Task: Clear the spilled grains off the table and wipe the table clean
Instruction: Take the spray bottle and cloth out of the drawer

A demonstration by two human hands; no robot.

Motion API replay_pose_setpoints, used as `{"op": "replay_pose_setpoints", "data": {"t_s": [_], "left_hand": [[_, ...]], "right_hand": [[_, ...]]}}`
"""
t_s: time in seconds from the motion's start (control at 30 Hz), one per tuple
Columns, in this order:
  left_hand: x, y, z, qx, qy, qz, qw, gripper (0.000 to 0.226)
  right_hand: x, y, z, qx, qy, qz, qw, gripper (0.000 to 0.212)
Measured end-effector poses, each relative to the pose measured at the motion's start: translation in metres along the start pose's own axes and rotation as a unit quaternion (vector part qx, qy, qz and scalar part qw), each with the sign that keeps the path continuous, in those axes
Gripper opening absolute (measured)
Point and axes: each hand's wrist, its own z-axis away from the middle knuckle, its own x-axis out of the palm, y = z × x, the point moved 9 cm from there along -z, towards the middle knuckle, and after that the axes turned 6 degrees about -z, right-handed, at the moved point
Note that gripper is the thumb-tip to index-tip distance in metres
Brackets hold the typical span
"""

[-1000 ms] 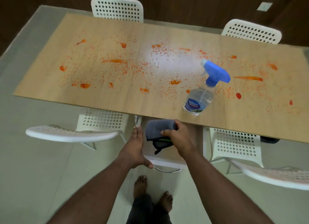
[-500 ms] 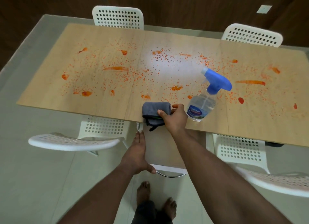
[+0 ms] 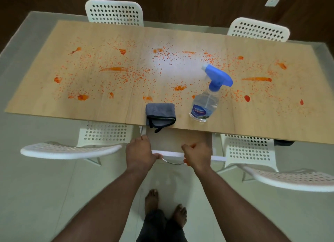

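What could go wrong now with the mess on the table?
Three things might happen. The cloth lies folded at the table's near edge with a corner hanging over, so a bump could drop it. The spray bottle stands among the grains, so wiping near it might knock it over. Both hands, left and right, grip the drawer-like panel under the table, so moving it could shake grains onto the floor.
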Motion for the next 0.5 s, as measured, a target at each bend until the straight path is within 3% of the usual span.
{"op": "replay_pose_setpoints", "data": {"t_s": [0.07,0.13,0.17,0.2,0.27,0.3,0.37,0.5], "left_hand": [[0.008,-0.001,0.003,-0.053,-0.009,0.072,0.996,0.062],[0.025,-0.006,0.004,-0.134,-0.032,0.214,0.967,0.050],[0.036,-0.007,0.003,-0.183,-0.050,0.326,0.926,0.046],[0.047,-0.007,0.003,-0.249,-0.070,0.462,0.848,0.039],[0.061,0.004,0.003,-0.347,-0.097,0.671,0.648,0.017],[0.060,0.011,-0.002,-0.356,-0.100,0.729,0.576,0.004],[0.054,0.017,-0.014,-0.349,-0.090,0.789,0.497,0.012],[0.044,0.015,-0.040,-0.326,-0.076,0.836,0.435,0.027]], "right_hand": [[-0.008,0.022,-0.001,0.076,0.012,-0.106,0.991,0.024],[-0.015,0.036,-0.005,0.146,0.037,-0.237,0.960,0.016],[-0.016,0.040,-0.008,0.176,0.041,-0.306,0.935,0.012],[-0.015,0.040,-0.010,0.199,0.037,-0.373,0.906,0.009],[-0.011,0.034,-0.016,0.215,0.025,-0.465,0.859,0.006],[-0.010,0.032,-0.020,0.213,0.020,-0.490,0.845,0.008],[-0.009,0.026,-0.028,0.197,0.014,-0.520,0.831,0.014],[-0.006,0.013,-0.049,0.179,-0.014,-0.548,0.817,0.021]]}}
